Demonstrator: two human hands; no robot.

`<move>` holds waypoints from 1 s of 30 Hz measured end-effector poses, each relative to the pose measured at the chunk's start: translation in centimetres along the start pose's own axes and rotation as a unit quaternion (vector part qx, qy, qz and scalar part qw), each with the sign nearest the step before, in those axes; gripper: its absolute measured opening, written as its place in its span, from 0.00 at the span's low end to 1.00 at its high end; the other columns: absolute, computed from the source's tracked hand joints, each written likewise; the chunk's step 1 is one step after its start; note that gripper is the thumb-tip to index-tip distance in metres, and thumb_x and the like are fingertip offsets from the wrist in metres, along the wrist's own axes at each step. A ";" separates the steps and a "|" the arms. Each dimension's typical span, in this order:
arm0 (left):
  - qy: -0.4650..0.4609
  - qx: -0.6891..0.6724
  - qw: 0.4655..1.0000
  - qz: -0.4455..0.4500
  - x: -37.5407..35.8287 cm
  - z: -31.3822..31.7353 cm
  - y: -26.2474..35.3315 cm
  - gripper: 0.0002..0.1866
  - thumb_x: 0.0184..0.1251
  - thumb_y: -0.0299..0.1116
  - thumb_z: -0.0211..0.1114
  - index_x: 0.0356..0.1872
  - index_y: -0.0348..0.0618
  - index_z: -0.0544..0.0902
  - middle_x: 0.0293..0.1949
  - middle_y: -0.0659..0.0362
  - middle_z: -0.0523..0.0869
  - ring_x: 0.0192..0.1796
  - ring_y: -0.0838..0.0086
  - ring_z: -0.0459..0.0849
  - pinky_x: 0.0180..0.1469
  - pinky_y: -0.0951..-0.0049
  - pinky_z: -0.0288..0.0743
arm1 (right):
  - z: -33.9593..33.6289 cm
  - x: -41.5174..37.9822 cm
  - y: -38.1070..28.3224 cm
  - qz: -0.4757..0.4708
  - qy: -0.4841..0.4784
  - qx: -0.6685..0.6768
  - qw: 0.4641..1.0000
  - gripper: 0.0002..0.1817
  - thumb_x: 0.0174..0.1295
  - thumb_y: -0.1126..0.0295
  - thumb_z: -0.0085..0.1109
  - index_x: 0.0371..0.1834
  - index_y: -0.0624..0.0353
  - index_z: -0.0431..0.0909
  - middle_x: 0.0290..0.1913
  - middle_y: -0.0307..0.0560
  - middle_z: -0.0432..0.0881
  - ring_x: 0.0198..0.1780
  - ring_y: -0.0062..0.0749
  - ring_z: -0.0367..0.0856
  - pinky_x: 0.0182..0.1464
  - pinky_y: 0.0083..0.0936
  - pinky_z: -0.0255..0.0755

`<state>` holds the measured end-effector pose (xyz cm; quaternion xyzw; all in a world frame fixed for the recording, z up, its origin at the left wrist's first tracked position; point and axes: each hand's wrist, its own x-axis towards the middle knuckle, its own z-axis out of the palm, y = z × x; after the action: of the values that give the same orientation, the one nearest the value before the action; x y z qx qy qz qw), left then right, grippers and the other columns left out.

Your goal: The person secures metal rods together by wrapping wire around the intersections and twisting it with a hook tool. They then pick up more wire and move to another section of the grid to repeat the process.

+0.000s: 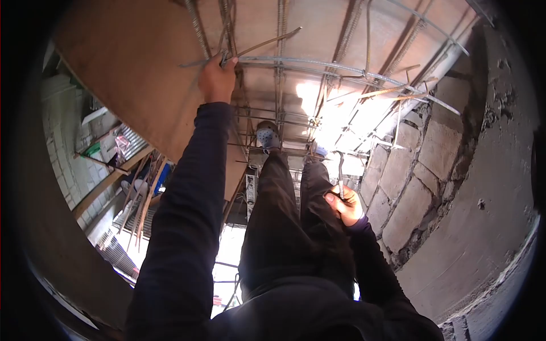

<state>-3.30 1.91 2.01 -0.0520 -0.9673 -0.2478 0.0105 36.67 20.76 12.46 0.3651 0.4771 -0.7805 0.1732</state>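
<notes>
My left hand [218, 79] reaches far forward, its fingers closed on a steel bar where a crosswise rebar [267, 59] meets the lengthwise rebars [280, 34]. A thinner rusty rod [270, 42] sticks out at an angle just beside those fingers. In my right hand [345, 204], held low by my right knee, is a rebar tying hook [340, 167], a slim metal tool whose dark bent end points away from me. Its lower part is hidden in my fist. Brown formwork boards [119, 62] lie behind the bars.
My feet, one in a grey perforated shoe [267, 137], stand among more bars. To the right rises a block wall [412, 210] beside a plastered surface [483, 227]. Down on the left are wooden poles [139, 210] and corrugated sheets [132, 142]. Several loose rod ends [443, 105] stick out at the right.
</notes>
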 end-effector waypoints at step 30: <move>-0.048 -0.227 0.972 -0.031 -5.9 3.2 10.4 0.21 0.75 0.44 0.64 0.43 0.30 0.83 0.30 0.43 0.84 0.33 0.52 0.82 0.38 0.58 0.73 | 0.2 -0.7 1.1 0.006 0.076 0.101 0.992 0.12 0.75 0.64 0.58 0.42 0.64 0.80 0.21 0.32 0.69 0.18 0.15 0.63 0.22 0.17 0.57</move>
<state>3.64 11.96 3.91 -0.0350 -0.8862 -0.4588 -0.0553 37.76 20.04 12.37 0.4418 0.4058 -0.7934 0.1035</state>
